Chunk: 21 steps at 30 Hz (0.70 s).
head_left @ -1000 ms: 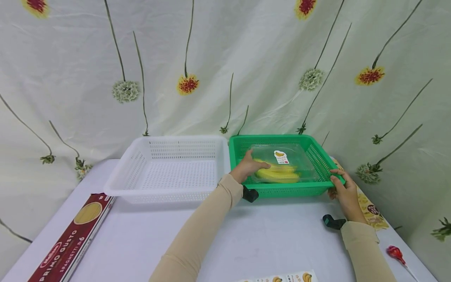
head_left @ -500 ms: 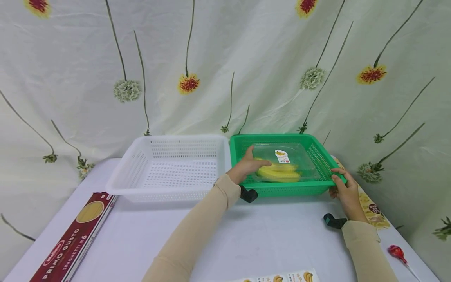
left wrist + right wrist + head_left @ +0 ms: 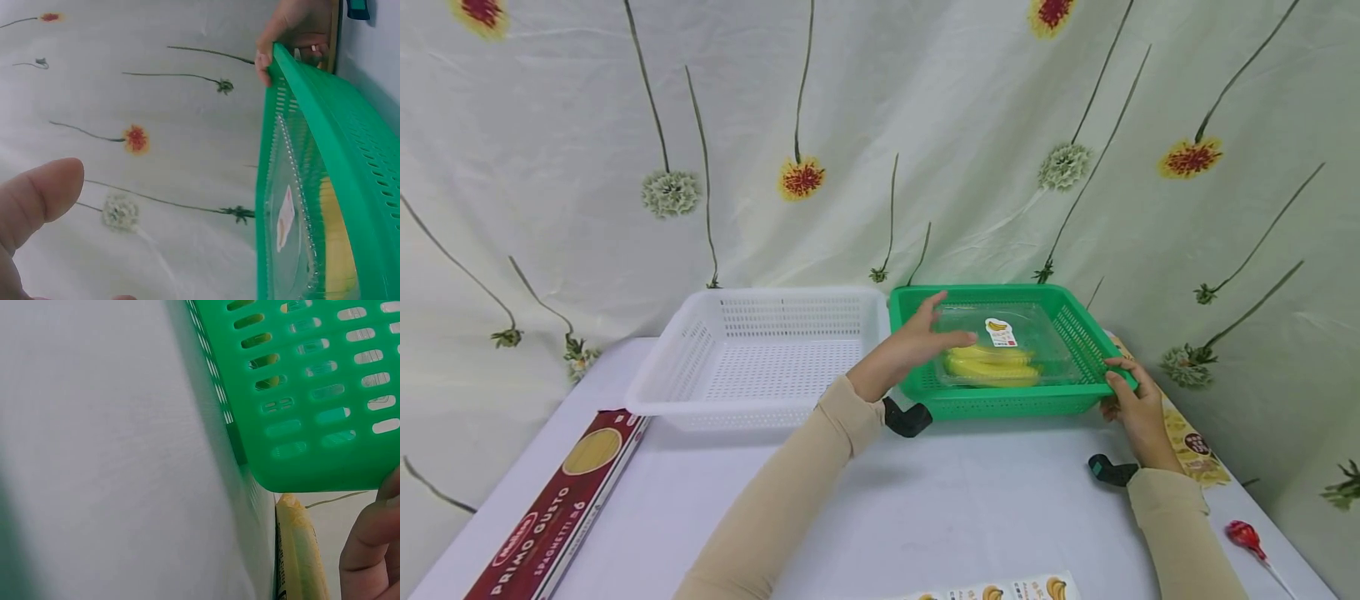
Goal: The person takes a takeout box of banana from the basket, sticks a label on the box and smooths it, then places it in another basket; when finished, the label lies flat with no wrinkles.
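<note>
In the head view a green basket (image 3: 1000, 406) holds a clear plastic container (image 3: 1048, 342) with yellow bananas (image 3: 988, 367) inside and a banana sticker (image 3: 1000, 332) on its lid. My left hand (image 3: 910, 346) hovers by the basket's left side, thumb and index finger spread apart. In the left wrist view the thumb (image 3: 44, 197) stands away from the container, touching nothing. At the near right corner my right hand (image 3: 1138, 408) grips the basket's rim, fingers curled over the edge; the right wrist view shows that hand (image 3: 375, 544) beside the perforated wall.
Left of the green basket stands a white basket (image 3: 722, 408). A red spaghetti box (image 3: 553, 508) lies at the left. At the right are a yellow bag (image 3: 1195, 454) and a red lollipop (image 3: 1243, 535). A strip of banana stickers (image 3: 1022, 590) lies at the front edge.
My left hand has come off the container and drawn back leftward, its fingers spreading. The container stays in the green basket, and the right hand keeps its hold on the rim.
</note>
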Tool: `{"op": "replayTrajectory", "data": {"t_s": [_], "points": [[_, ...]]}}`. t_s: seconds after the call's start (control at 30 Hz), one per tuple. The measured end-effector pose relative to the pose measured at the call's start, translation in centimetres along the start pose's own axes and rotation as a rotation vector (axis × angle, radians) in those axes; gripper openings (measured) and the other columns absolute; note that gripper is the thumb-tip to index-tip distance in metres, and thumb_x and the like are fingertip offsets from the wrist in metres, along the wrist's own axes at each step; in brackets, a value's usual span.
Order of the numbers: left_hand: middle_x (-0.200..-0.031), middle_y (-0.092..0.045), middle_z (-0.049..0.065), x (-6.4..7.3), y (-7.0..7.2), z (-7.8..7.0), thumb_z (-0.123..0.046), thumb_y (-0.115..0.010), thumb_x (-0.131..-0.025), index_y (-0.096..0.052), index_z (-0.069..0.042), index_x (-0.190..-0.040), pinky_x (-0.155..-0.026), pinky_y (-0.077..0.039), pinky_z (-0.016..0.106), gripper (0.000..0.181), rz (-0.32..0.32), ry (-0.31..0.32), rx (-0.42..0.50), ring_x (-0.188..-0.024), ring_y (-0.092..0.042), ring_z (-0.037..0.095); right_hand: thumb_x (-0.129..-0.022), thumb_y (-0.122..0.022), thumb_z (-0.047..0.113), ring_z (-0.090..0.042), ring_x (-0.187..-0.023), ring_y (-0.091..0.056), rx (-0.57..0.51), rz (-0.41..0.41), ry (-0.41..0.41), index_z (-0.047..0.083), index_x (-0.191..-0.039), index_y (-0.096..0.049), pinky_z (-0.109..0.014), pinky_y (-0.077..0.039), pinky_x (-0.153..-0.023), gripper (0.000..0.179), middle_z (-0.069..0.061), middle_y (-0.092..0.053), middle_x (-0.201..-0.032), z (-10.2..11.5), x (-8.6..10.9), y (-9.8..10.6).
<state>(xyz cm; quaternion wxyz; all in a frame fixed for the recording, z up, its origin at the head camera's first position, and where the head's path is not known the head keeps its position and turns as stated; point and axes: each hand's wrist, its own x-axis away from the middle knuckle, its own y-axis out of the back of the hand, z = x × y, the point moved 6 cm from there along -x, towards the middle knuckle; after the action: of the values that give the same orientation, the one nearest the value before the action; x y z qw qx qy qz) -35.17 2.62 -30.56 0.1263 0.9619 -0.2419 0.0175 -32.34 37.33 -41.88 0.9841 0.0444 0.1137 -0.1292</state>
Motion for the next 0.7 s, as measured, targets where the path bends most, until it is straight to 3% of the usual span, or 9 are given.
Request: {"op": "replayTrajectory", "data": {"t_s": [0.17, 0.33, 0.53, 0.7], "points": [[-0.180, -0.018, 0.010, 2.5, 0.1, -0.4, -0.026, -0.072, -0.105, -0.011, -0.025, -0.175, -0.131, -0.023, 0.055, 0.093, 0.084, -0.059, -0.007, -0.166, -0.017, 0.031, -0.114, -0.056, 0.024, -0.010, -0.060, -0.058, -0.006, 0.002, -0.005, 0.024, -0.130, -0.061, -0.025, -0.049, -0.055, 0.017, 0.004, -0.060, -0.076, -0.1, -0.1, -0.1], [-0.178, -0.025, 0.005, 5.3, 0.8, -0.3, -0.022, -0.070, -0.106, -0.018, -0.023, -0.174, -0.129, -0.028, 0.053, 0.086, 0.145, -0.132, 0.021, -0.162, -0.029, 0.030, -0.114, -0.056, 0.024, -0.010, -0.060, -0.058, -0.008, 0.009, -0.008, 0.024, -0.130, -0.060, -0.026, -0.050, -0.055, 0.016, 0.003, -0.060, -0.076, -0.3, -0.3, -0.3], [-0.174, -0.035, 0.007, 9.2, 3.3, -0.2, -0.017, -0.067, -0.107, -0.026, -0.020, -0.172, -0.127, -0.034, 0.052, 0.077, 0.137, -0.235, 0.080, -0.159, -0.037, 0.032, -0.115, -0.055, 0.024, -0.011, -0.061, -0.058, -0.009, 0.020, -0.011, 0.019, -0.133, -0.059, -0.027, -0.050, -0.055, 0.020, 0.001, -0.060, -0.077, -0.5, -0.4, -0.4], [-0.169, -0.044, 0.009, 12.2, 6.0, 0.8, -0.021, -0.065, -0.109, -0.034, -0.018, -0.170, -0.127, -0.032, 0.057, 0.069, 0.104, -0.250, 0.084, -0.152, -0.048, 0.031, -0.115, -0.055, 0.024, -0.012, -0.062, -0.060, 0.007, 0.025, -0.012, 0.022, -0.133, -0.059, -0.027, -0.051, -0.056, 0.019, 0.000, -0.061, -0.079, -0.5, -0.1, -0.1]]}}
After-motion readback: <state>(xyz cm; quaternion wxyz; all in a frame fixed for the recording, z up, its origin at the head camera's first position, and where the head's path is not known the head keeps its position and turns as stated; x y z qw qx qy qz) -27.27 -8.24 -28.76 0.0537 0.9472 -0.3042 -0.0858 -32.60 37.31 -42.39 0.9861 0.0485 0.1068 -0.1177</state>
